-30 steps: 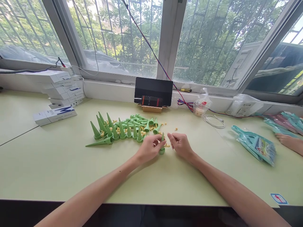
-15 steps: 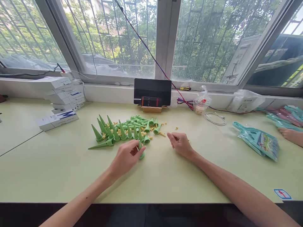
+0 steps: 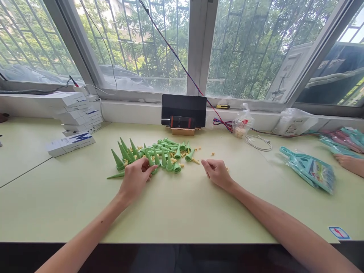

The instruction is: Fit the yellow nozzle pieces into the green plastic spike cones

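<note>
My left hand [image 3: 137,175] is among the upright green plastic cones, its thumb and fingers closed on a green cone [image 3: 154,171] that they mostly hide. Beside it stand several more green cones [image 3: 170,165], and one lying cone [image 3: 115,176] points left, partly covered by the hand. My right hand [image 3: 216,172] rests on the table with fingers curled closed; whatever they hold, if anything, is hidden. Small yellow plastic pieces [image 3: 196,160] lie among and to the right of the cones.
Behind the cones, a phone [image 3: 182,122] leans on a dark tablet [image 3: 184,104]. White boxes [image 3: 71,144] are stacked at left. At right lie a white cable [image 3: 257,143] and a bagged teal dustpan [image 3: 308,167]; another person's hand [image 3: 349,163] is at the far right.
My left hand has moved left and slightly away from me, from in front of the row to among the standing cones, with the green cone. The right hand has stayed in place.
</note>
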Available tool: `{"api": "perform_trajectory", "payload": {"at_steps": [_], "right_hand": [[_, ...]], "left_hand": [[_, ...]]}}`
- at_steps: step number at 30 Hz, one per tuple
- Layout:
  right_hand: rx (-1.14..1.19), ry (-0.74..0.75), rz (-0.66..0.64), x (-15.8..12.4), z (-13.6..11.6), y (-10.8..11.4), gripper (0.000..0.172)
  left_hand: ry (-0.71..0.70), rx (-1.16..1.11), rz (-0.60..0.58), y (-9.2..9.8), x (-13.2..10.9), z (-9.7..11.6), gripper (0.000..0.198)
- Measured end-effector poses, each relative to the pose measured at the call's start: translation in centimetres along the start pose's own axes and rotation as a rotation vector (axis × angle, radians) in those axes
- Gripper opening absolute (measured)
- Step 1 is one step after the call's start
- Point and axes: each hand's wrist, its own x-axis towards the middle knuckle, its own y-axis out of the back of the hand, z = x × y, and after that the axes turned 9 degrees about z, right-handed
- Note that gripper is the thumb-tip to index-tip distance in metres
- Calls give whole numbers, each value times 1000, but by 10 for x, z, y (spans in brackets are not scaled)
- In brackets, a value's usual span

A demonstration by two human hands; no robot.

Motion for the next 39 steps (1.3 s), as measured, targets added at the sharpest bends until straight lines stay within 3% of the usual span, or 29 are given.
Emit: {"api": "perform_trajectory", "payload": {"at_steps": [9,11,14,16,20,24,29,39], "right_hand": [[2,5,-3,-1,0,0,58],[4,4,-3,-1,0,0,58],[3,3,-5,-1,-1,0,57],[2,4,-9,-1,-1,0,57],[9,7,-16,0,-1,0,57],[25,8,-17,0,0,0,57],[35,9,-30,0,0,-1,56],[38,4,-27,0,0,-1,56]], "left_hand": [[3,-31,31,-2,-3,-5,37],[-78,32,89,-2,-5,-3,35],[-307,195,234,-1,-14,3,27],[-451,289,252,-3,-22,11,23],[-694,333,-33,-14,-34,32,22],[-621,486,-202,-31,-35,48,38],[-540,624,-270,-39,-33,49,44],[-519,632,-285,-30,-33,37,49]]}}
